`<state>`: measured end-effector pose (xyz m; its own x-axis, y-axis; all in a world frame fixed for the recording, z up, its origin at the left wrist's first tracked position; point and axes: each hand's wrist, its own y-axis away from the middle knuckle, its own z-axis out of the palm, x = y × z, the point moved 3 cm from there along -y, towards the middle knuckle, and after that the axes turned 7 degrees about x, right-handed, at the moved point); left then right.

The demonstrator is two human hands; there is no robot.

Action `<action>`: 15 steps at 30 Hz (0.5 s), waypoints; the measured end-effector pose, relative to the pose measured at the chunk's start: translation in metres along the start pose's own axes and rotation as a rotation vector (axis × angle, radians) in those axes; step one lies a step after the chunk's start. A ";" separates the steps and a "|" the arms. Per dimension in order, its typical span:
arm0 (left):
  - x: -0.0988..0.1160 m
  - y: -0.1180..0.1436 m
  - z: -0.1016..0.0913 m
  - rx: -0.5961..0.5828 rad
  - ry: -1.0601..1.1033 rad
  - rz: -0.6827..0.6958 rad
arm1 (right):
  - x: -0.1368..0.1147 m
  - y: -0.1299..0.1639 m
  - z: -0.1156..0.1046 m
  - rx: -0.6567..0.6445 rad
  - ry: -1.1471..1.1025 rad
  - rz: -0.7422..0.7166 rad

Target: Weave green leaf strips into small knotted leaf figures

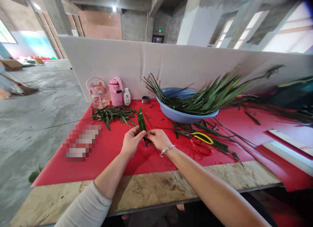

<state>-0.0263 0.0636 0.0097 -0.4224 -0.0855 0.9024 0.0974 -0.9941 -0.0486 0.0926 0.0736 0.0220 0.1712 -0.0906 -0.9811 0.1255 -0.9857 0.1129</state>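
A folded green leaf strip [141,120] stands upright above the red table cover [110,155], bent into a narrow loop. My left hand [131,141] pinches its lower end from the left. My right hand [158,139], with a silver bracelet on the wrist, pinches the same lower end from the right, fingertips touching those of the left. A pair of scissors [201,143] with a yellow and a red handle lies on the table just right of my right hand.
A blue basin [181,115] full of long green leaves sits behind right. Cut leaf scraps [112,114] lie behind left. Two pink bottles [99,92], a small white bottle [126,97] and a round tin [145,99] stand by the white partition. Bare board edge runs along the front.
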 end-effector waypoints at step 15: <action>0.006 -0.005 -0.009 0.326 0.195 -0.179 | -0.019 0.003 -0.043 -0.018 0.471 -0.319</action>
<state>-0.0372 0.0673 0.0117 -0.6178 0.0442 0.7851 0.2739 -0.9238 0.2676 0.1312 0.0787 0.0479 0.5387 0.2883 -0.7916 0.2580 -0.9509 -0.1708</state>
